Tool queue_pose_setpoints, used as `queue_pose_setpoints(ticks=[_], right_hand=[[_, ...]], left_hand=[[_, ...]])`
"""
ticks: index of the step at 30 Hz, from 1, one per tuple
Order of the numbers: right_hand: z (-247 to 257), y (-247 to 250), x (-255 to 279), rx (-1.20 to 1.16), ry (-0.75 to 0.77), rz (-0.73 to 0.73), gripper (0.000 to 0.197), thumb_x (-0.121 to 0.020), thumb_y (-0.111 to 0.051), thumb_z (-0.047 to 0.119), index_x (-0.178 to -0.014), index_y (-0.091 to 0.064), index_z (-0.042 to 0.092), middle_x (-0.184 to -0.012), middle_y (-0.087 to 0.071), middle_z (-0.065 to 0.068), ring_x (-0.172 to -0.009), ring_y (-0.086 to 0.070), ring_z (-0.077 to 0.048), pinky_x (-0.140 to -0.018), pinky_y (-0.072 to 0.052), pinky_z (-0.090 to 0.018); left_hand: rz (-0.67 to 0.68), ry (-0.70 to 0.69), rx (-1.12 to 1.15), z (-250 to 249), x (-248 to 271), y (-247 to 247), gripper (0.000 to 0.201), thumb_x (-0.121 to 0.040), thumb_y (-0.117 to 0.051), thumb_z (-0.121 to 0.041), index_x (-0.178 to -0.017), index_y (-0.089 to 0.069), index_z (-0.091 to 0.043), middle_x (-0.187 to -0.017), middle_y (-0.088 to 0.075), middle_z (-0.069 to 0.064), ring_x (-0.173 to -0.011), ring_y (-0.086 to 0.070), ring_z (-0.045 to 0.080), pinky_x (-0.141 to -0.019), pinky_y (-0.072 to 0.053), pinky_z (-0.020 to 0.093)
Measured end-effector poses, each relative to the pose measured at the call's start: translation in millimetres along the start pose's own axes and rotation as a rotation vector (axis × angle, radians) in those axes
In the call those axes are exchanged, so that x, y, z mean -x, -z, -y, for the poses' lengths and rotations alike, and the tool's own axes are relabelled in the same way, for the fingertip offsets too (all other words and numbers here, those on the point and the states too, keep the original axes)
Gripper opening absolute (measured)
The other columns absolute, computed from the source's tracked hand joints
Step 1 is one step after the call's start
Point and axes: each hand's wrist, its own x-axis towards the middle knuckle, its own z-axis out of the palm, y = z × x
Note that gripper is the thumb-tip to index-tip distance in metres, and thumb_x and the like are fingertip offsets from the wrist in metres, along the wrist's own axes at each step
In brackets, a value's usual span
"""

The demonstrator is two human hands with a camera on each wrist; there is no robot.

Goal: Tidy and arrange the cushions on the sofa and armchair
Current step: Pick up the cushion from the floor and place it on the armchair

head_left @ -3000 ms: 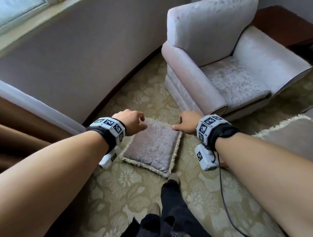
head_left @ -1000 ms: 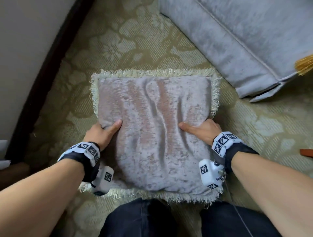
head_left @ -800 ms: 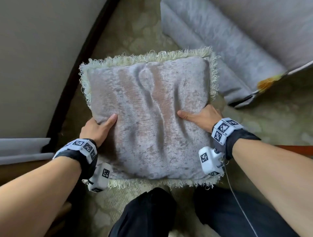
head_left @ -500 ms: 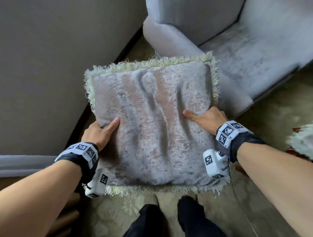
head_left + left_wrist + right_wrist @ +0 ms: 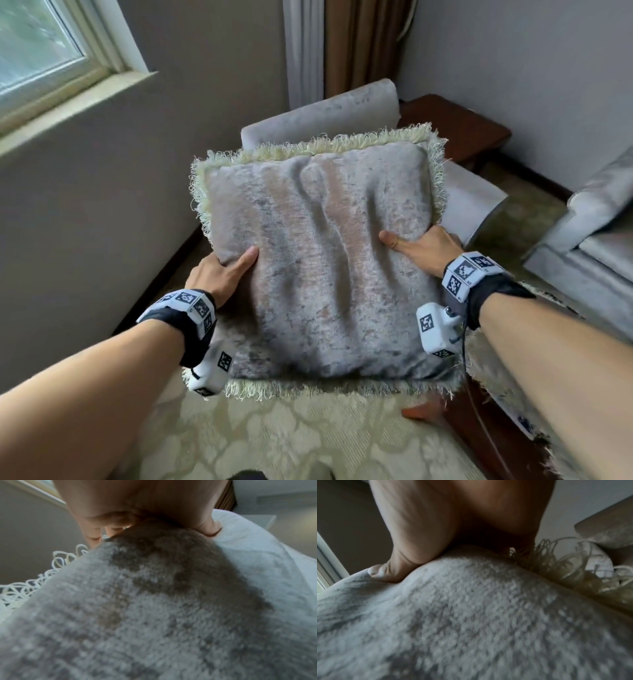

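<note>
A square grey velvet cushion (image 5: 322,260) with a pale looped fringe hangs in the air in front of me, held by its two side edges. My left hand (image 5: 219,274) grips the left edge, thumb on top, fingers underneath. My right hand (image 5: 421,248) grips the right edge the same way. Both wrist views are filled by the cushion (image 5: 154,608) (image 5: 471,615), with a thumb pressed into its pile. Behind the cushion stands the grey armchair (image 5: 329,109), mostly hidden; its backrest top and right arm show.
A grey wall with a window (image 5: 37,51) runs along the left. A brown curtain (image 5: 363,48) hangs behind the armchair. A dark wooden side table (image 5: 455,126) stands at its right, and the sofa's end (image 5: 596,233) is farther right. Patterned carpet (image 5: 274,438) lies below.
Both hands took the cushion from the carpet by its sides and lifted it. It now hangs higher, in front of the armchair, and my view has risen toward the window and curtain.
</note>
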Motion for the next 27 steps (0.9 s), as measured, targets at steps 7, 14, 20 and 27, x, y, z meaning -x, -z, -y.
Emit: queue_pose_setpoints(ticks=[7, 14, 20, 27], right_hand=[[-22.5, 50.0, -16.9, -0.012, -0.024, -0.084, 0.092, -0.043, -0.046, 0.102, -0.067, -0.053, 0.012, -0.07, -0.064, -0.013, -0.073, -0.064, -0.029, -0.071, -0.052, -0.039], [-33.4, 74.6, -77.0, 0.012, -0.008, -0.111, 0.089, -0.035, -0.038, 0.109, -0.055, -0.038, 0.022, -0.053, -0.048, -0.004, -0.052, -0.051, -0.021, -0.056, -0.041, -0.031], [-39.9, 95.4, -178.9, 0.003, -0.015, -0.121, 0.109, -0.039, -0.047, 0.105, -0.077, -0.069, 0.004, -0.076, -0.07, -0.019, -0.072, -0.067, -0.03, -0.074, -0.055, -0.037], [-40.5, 126.9, -296.8, 0.044, -0.047, -0.105, 0.096, -0.06, -0.053, 0.09, -0.088, -0.068, -0.001, -0.092, -0.071, -0.023, -0.066, -0.056, -0.025, -0.07, -0.045, -0.034]], left_hand=[[0.03, -0.068, 0.003, -56.1, -11.5, -20.1, 0.079, -0.071, -0.051, -0.09, -0.12, -0.07, -0.031, -0.12, -0.072, -0.001, -0.115, -0.064, 0.029, -0.097, -0.05, 0.038], [0.042, -0.096, 0.014, -98.5, -61.7, -52.4, 0.08, -0.07, -0.05, -0.092, -0.117, -0.071, -0.031, -0.115, -0.073, -0.002, -0.111, -0.065, 0.028, -0.095, -0.051, 0.039], [0.061, -0.1, 0.049, -140.8, -143.7, -104.9, 0.07, -0.075, -0.052, -0.087, -0.116, -0.072, -0.033, -0.11, -0.071, -0.004, -0.109, -0.064, 0.027, -0.091, -0.049, 0.036], [0.102, -0.075, 0.074, -194.1, -218.9, -152.3, 0.063, -0.084, -0.054, -0.076, -0.107, -0.074, -0.021, -0.09, -0.064, -0.004, -0.091, -0.059, 0.023, -0.078, -0.04, 0.03]])
